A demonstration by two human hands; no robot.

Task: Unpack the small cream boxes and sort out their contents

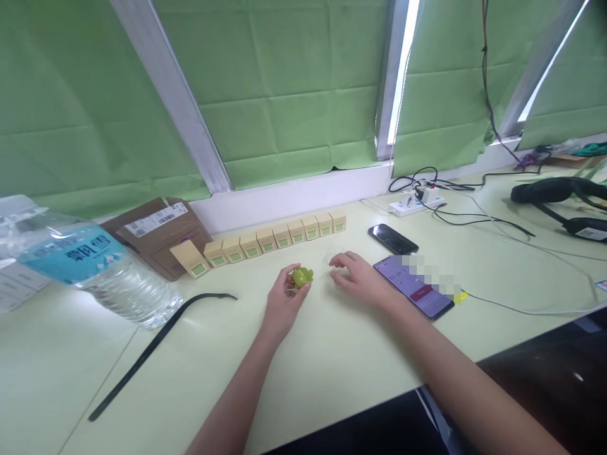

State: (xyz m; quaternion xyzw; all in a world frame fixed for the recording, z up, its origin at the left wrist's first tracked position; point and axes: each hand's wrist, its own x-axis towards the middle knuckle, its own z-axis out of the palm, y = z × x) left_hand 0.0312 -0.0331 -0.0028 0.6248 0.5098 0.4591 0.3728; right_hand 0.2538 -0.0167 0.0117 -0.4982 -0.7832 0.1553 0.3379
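And here I am on the head view: the left hand (282, 304) has the small green thing (302, 278) pinched, thumb on the near side, fingers clamped around the far and left sides. It sits over the middle of the desk (322, 354), between the near edge and the far edge by the sill; whether its underside touches the top, I can't tell.

Over to the right hand (359, 278): fingers bent, thumb and forefinger apart, nothing visible between them. Just beyond the fingertips lies a clear, see-through thing (334, 253), too faint for me to name; contact, I can't call.

The green piece looks to me like glossy moulded plastic: light, fairly stiff, perhaps a little slippery. I'd take it by its rounded sides with a gentle pinch, sparing the small knobs, which may be its weak spots.

Toward the far edge runs a row of small boxes (266, 241). On the desk's right side, a lit phone (413, 292) lies partly behind the right forearm, a dark phone (393, 239) beyond it.
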